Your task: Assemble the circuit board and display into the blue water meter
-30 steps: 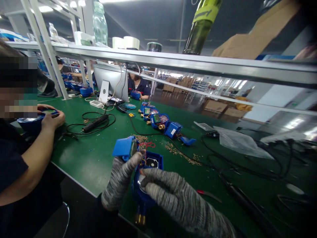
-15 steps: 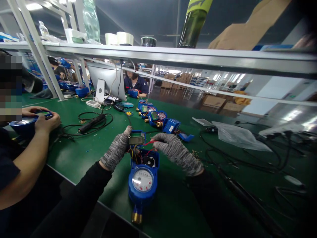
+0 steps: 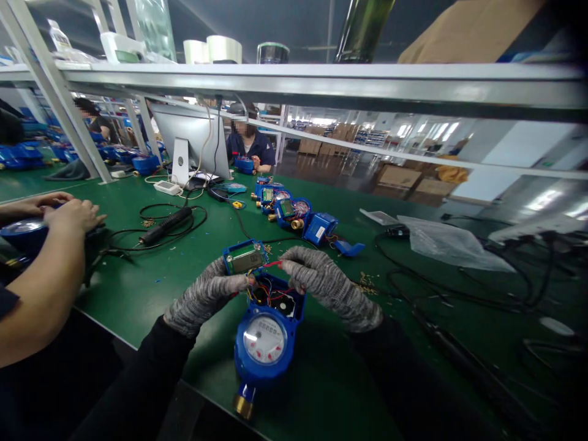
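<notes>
A blue water meter (image 3: 264,343) with a round dial and a brass end lies on the green bench in front of me, its rear compartment open and full of coloured wires. My left hand (image 3: 206,295), in a grey knit glove, is closed under the blue display module (image 3: 244,258) and props it up behind the compartment. My gloved right hand (image 3: 324,283) pinches the red wire at the module's right edge.
Several more blue meters (image 3: 288,210) lie in a row behind. A soldering iron (image 3: 166,225) with looped cable lies left. A clear plastic bag (image 3: 452,246) and black cables (image 3: 463,361) are on the right. A co-worker's hands (image 3: 68,215) hold a meter at the left. A monitor (image 3: 193,142) stands at the back.
The meter went from being gripped by both hands to lying flat with its dial up. My right hand left the dial for the wires; my left turned the display module screen-up.
</notes>
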`<state>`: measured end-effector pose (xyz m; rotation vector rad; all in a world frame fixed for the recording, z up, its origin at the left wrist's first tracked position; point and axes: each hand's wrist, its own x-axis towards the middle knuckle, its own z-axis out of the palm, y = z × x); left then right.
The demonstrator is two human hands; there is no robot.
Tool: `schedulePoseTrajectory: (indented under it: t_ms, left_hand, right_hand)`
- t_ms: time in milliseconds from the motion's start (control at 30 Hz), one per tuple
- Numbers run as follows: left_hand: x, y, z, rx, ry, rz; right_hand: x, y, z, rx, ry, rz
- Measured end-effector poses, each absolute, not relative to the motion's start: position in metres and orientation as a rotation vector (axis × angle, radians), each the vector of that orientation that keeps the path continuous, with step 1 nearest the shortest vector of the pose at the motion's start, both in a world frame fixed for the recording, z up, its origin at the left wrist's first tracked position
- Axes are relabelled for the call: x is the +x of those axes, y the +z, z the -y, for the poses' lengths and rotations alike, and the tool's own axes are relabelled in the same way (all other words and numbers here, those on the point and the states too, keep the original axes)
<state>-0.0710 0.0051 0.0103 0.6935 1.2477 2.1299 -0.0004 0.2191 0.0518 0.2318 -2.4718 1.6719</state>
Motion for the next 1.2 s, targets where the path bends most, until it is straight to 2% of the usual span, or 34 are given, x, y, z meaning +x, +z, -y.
schedulePoseTrajectory:
  t_ms: [167, 233, 300, 433, 600, 767, 933, 1200]
  left_hand:
    - [-0.062, 0.015, -0.013, 0.827, 2.225, -1.57]
    - [-0.063, 0.013, -0.017, 0.799, 2.261, -1.63]
    - [-0.064, 0.012, -0.021, 0.785, 2.275, -1.603]
    - [-0.06, 0.017, -0.029, 0.781, 2.28, -1.532]
    - [-0.047, 0.03, -0.033, 0.778, 2.278, -1.583]
    - [-0.038, 0.032, -0.032, 0.704, 2.327, -1.668]
    - [-0.037, 0.026, -0.032, 0.688, 2.336, -1.72]
    - [-0.04, 0.025, -0.025, 0.564, 2.308, -1.882]
  right_hand:
    - [0.0, 0.049, -0.224, 0.304, 2.101, 2.243]
    - [0.003, 0.05, -0.225, 0.285, 2.126, 2.278]
    - [0.007, 0.052, -0.224, 0.281, 1.924, 2.403]
    - [0.016, 0.053, -0.216, 0.309, 1.293, 2.528]
    - [0.028, 0.043, -0.204, 0.307, 0.522, 2.333]
    - [0.034, 0.033, -0.203, 0.404, 0.023, 2.185]
    - [0.037, 0.032, -0.207, 0.493, -0.148, 2.196]
    - [0.024, 0.034, -0.193, 0.504, -0.018, 2.264]
